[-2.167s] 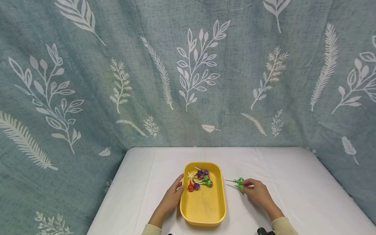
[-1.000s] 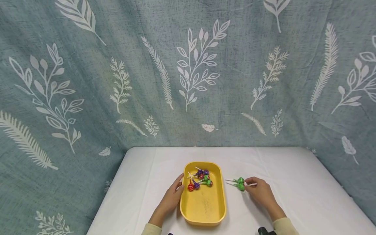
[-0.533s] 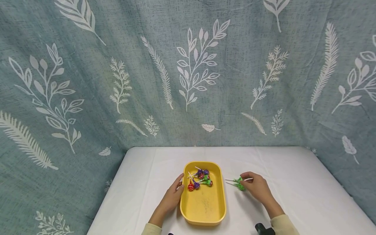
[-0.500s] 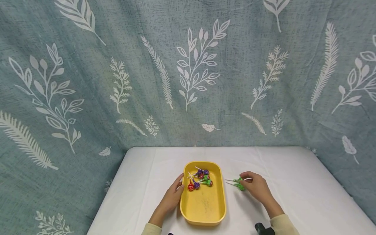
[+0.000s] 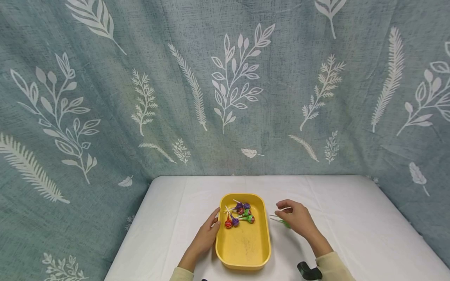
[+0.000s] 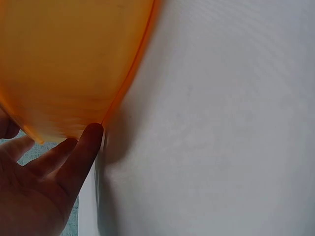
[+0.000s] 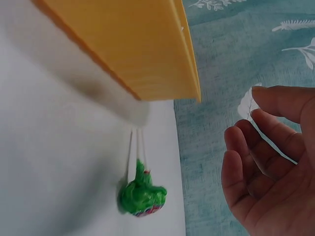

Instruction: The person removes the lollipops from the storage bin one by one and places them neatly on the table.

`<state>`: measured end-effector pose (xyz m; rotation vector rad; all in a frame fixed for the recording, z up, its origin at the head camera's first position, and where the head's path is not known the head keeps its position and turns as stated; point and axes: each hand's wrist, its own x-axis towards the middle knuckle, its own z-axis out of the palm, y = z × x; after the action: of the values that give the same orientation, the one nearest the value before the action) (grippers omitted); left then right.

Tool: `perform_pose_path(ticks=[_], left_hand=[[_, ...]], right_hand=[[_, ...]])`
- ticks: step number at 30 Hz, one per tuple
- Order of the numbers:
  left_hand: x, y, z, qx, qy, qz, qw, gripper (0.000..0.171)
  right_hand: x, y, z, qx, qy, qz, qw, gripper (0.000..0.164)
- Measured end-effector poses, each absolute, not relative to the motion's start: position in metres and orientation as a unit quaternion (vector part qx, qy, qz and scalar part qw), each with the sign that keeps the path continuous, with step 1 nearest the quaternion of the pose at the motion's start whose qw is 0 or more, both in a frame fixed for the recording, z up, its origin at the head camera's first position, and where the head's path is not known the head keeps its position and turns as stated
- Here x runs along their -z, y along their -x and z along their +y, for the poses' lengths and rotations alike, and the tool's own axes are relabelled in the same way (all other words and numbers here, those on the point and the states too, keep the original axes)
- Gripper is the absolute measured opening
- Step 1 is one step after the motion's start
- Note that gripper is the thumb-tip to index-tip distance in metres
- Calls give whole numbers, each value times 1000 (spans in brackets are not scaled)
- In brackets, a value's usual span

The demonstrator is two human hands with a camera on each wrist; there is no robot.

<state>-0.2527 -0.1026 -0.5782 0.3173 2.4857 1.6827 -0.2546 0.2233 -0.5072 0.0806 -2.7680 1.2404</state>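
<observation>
A yellow tray [image 5: 244, 249] holds several lollipops in purple, red and green wrappers; one red lollipop [image 5: 228, 223] lies toward its left wall. My left hand [image 5: 205, 236] rests against the tray's left side, fingertips at the rim. In the left wrist view its fingers [image 6: 81, 157] are extended and touch the tray wall [image 6: 74, 64]. To the right of the tray, two green lollipops [image 7: 142, 196] lie side by side on the table, sticks toward the tray. My right hand [image 5: 297, 218] is above them, partly covering them in the head view. Its fingers [image 7: 236, 140] are loosely bent, with nothing between them.
A white cloth [image 5: 168, 218] covers the table. Behind and beside it hangs a blue-green curtain [image 5: 197, 97] with white leaf prints. A black device [image 5: 309, 271] sits by my right wrist.
My right hand was at the heads of the two green lollipops; it has since lifted and shifted left toward the tray. The left hand and the tray have stayed in place.
</observation>
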Motion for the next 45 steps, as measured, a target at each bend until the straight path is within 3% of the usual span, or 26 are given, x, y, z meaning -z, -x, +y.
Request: perform_pose_path(ticks=[45], left_hand=[[575, 252, -103, -562, -99, 819, 68, 52]], right_hand=[[495, 271, 143, -439, -68, -896, 9, 19]])
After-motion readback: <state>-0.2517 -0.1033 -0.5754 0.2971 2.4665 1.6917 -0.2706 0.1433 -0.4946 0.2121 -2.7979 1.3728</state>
